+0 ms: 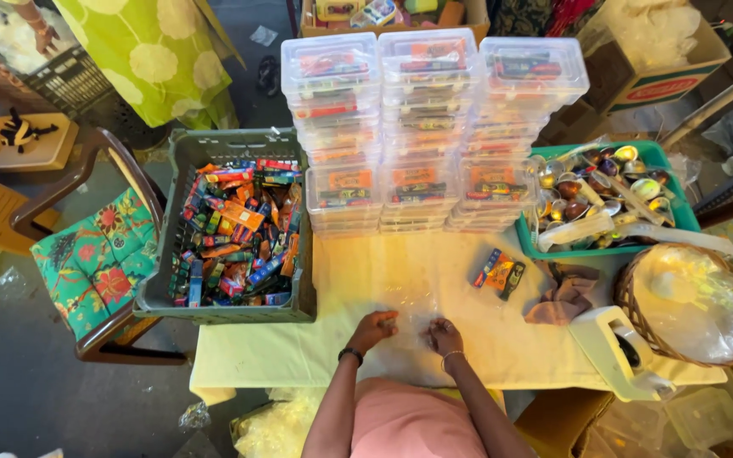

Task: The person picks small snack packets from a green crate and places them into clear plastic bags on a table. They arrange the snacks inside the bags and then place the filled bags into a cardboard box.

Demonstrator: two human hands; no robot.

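Head view: both hands, left hand (374, 327) and right hand (444, 335), pinch a clear plastic bag (411, 326), I think, near the grey crate (224, 309); bag edges barely visible.

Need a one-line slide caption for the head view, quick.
Both hands, left hand and right hand, pinch clear plastic film on a cloth-covered table before stacked clear boxes.

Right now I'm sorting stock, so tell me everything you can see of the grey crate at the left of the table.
The grey crate is a rectangular plastic bin with slotted, ribbed walls and a thick rim. It sits level, overhanging the left edge of the cloth-covered table and resting partly on a chair with a floral cushion. It is heaped with small colourful packets, mostly orange, blue and green. Neither hand touches it; the stacked clear boxes stand just to its right.
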